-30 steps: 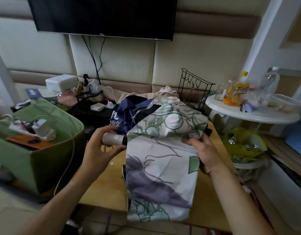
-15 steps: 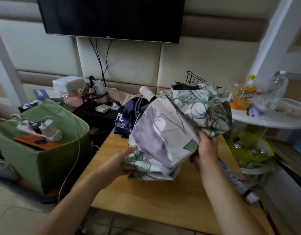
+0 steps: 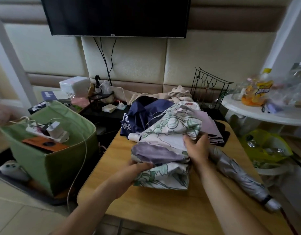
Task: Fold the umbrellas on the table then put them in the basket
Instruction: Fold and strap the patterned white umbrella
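Note:
A printed umbrella [image 3: 165, 143] with green leaves and a purple patch lies bunched on the wooden table [image 3: 163, 209]. Its pale handle end [image 3: 134, 136] pokes out at the left. My left hand [image 3: 140, 167] grips the canopy's lower left fold. My right hand [image 3: 197, 147] clasps the top of the bundle from the right. A silver umbrella [image 3: 239, 173] lies folded along the table's right side. A navy umbrella [image 3: 143, 114] sits crumpled behind the printed one. The green fabric basket [image 3: 66, 160] stands on the floor to the left.
A power strip with a charger [image 3: 51, 131] and an orange item rest across the basket's top, with a white cable hanging down. A black wire rack [image 3: 210, 89] stands behind the table. At right are a white round table [image 3: 258, 114] with bottles and a yellow bag [image 3: 265, 146].
The printed umbrella has come down from mid-air onto the table as a flatter bundle. My left hand left the handle for the canopy's lower edge. My right hand has shifted onto the top.

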The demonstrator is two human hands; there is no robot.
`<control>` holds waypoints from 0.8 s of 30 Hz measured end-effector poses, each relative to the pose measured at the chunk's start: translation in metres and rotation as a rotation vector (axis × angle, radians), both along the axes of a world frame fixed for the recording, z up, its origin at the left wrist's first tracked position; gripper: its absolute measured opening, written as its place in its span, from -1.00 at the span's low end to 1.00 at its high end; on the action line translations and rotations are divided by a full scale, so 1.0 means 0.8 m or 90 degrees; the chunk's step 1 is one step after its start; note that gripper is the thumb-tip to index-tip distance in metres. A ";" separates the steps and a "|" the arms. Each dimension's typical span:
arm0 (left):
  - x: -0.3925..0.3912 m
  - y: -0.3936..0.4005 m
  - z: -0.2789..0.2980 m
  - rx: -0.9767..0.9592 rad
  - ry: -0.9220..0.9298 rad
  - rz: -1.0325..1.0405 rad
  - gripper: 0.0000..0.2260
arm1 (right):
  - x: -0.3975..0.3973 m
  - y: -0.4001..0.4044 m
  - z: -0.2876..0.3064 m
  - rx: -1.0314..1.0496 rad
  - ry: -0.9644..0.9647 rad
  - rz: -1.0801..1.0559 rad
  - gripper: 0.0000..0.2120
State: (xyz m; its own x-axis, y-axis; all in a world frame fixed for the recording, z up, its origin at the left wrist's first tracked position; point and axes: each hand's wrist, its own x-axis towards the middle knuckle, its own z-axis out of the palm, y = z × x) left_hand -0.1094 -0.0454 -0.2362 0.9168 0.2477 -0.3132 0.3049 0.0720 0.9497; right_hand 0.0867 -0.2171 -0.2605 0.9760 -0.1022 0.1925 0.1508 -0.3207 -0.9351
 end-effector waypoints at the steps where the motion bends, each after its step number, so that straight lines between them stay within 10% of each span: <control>1: 0.001 -0.003 0.001 0.004 -0.006 0.002 -0.67 | -0.002 -0.001 0.002 -0.040 -0.075 -0.051 -0.48; 7: 0.007 -0.007 0.013 -0.122 -0.075 0.014 -0.62 | -0.048 -0.006 0.057 -0.098 -0.455 0.007 -0.81; 12: 0.016 -0.009 0.018 -0.408 -0.163 0.042 -0.23 | -0.095 -0.018 0.070 -0.191 -0.265 0.535 -0.40; 18: 0.033 0.002 0.013 -0.547 -0.258 0.029 -0.08 | -0.094 -0.022 0.039 -0.319 -0.487 0.305 -0.06; 24: 0.041 0.021 0.009 -0.438 -0.280 -0.012 -0.16 | -0.075 -0.030 0.005 -0.423 -0.343 0.234 -0.18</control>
